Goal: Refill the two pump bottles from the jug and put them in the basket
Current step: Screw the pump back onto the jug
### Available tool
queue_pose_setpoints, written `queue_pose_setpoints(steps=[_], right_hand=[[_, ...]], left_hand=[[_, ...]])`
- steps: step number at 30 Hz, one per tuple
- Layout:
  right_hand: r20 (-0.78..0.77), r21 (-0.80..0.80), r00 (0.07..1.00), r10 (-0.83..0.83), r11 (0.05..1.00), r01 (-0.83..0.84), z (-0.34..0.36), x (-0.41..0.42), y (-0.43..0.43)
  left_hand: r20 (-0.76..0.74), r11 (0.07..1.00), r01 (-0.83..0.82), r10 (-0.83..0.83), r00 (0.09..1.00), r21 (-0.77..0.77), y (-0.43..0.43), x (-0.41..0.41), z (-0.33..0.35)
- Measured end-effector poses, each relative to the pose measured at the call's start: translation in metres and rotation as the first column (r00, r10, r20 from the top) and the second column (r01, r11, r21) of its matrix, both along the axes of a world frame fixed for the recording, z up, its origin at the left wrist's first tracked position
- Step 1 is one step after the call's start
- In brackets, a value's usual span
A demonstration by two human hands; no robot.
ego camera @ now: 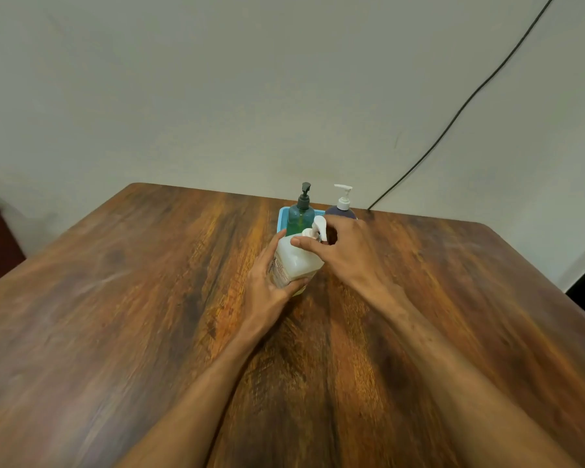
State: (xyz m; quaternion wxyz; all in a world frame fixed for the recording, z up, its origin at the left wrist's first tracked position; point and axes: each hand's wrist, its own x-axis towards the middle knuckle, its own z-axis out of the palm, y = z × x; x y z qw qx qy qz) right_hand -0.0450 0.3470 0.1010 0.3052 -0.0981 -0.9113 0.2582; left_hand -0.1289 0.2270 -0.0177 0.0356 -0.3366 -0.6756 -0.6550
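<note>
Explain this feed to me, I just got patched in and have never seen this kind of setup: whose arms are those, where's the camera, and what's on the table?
There is no machine: a person works with bare hands, and the one camera sits on their head, looking forward and down. On the wooden table the left hand grips the side of a pale translucent jug, while the right hand holds its white pump top. Behind it stand a green pump bottle, apparently in the blue basket, and a dark pump bottle with a white pump. A black cable runs down the wall.

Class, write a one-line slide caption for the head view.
Both hands grip the white jug on the wooden table.
</note>
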Motion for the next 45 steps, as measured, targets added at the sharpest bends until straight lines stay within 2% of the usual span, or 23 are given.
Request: queue_pose_setpoints(steps=[5,11,16,20,25,29,37,45], right_hand=[[0.020,-0.121,0.993,0.120,0.986,-0.116,-0.002,-0.001,0.007],[-0.136,-0.198,0.988,0.072,0.975,-0.099,-0.010,-0.006,0.003],[-0.117,-0.296,0.985,0.127,0.942,-0.156,-0.018,-0.007,0.007],[-0.154,-0.311,0.979,0.132,0.934,-0.175,-0.022,-0.012,0.013],[-0.058,-0.330,0.974,0.218,0.917,-0.225,-0.020,-0.014,0.021],[-0.043,-0.352,0.953,0.301,0.888,-0.296,-0.016,-0.013,0.027],[-0.169,-0.327,0.963,0.208,0.910,-0.254,-0.022,-0.016,0.023],[-0.208,-0.355,0.954,0.218,0.892,-0.281,-0.029,-0.016,0.019]], left_hand=[[-0.011,1.000,0.010,-0.010,1.000,-0.003,0.000,0.000,0.001],[0.002,1.000,-0.004,0.004,1.000,-0.002,0.003,-0.004,-0.003],[-0.001,1.000,-0.024,0.024,1.000,-0.009,0.007,-0.008,-0.007],[-0.020,1.000,-0.019,0.019,1.000,0.013,0.011,-0.009,-0.011],[-0.031,1.000,-0.020,0.020,0.999,-0.001,0.011,-0.012,-0.013],[-0.044,1.000,-0.022,0.022,0.999,-0.002,0.011,-0.013,-0.013],[-0.032,1.000,-0.027,0.027,0.999,0.016,0.010,-0.012,-0.010],[-0.017,1.000,-0.013,0.013,1.000,0.028,0.011,-0.008,-0.008]])
